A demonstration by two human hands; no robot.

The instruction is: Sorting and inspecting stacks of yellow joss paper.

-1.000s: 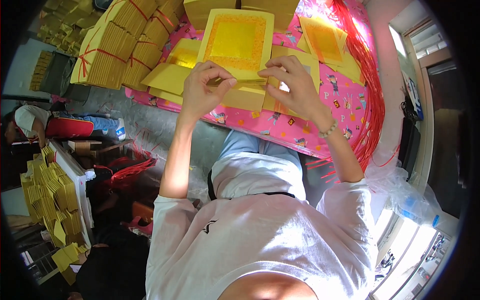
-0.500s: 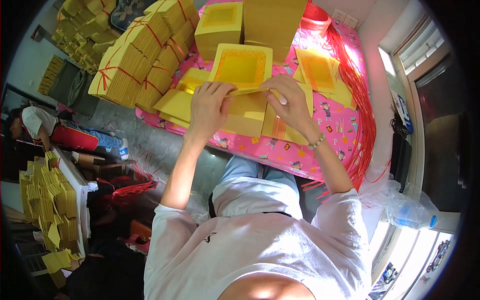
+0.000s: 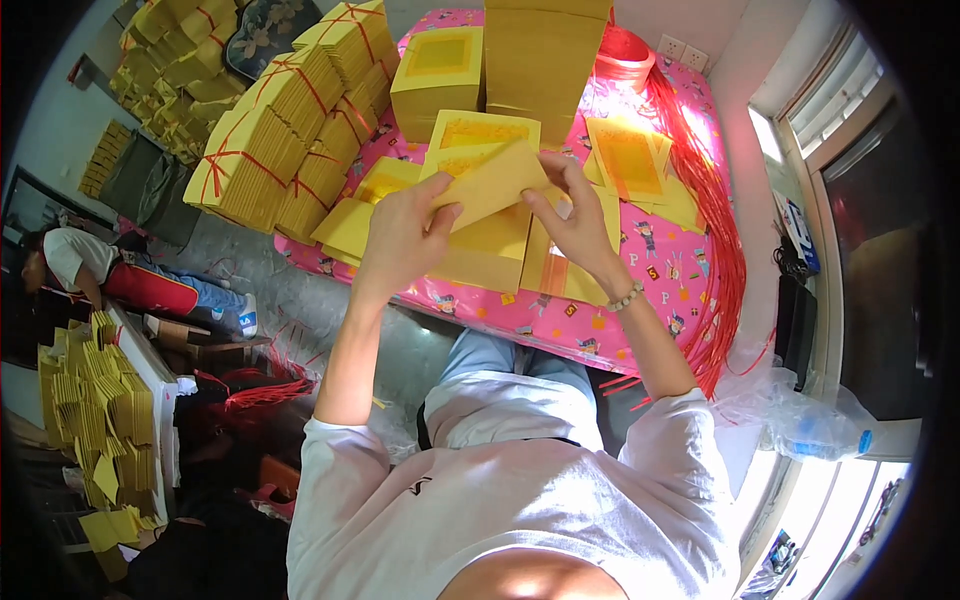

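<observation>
Both my hands hold one yellow paper sheet (image 3: 492, 183) above a pink patterned table cover (image 3: 668, 270). My left hand (image 3: 405, 238) pinches its lower left edge, and my right hand (image 3: 575, 215) grips its right side with the sheet folded over at an angle. Under the sheet lies a low pile of yellow papers (image 3: 490, 255) with orange printed squares. A taller yellow stack (image 3: 437, 75) stands just behind it.
Tied bundles of yellow paper (image 3: 270, 150) with red string fill the table's left side. Red strings (image 3: 715, 230) hang along the right edge. Another person (image 3: 110, 275) crouches on the floor at left, near more yellow stacks (image 3: 95, 415). A clear plastic bag (image 3: 800, 420) lies at right.
The head camera has tilted, so the table sits lower in view. My hands have lifted the top yellow sheet and folded it over; it lay flat before.
</observation>
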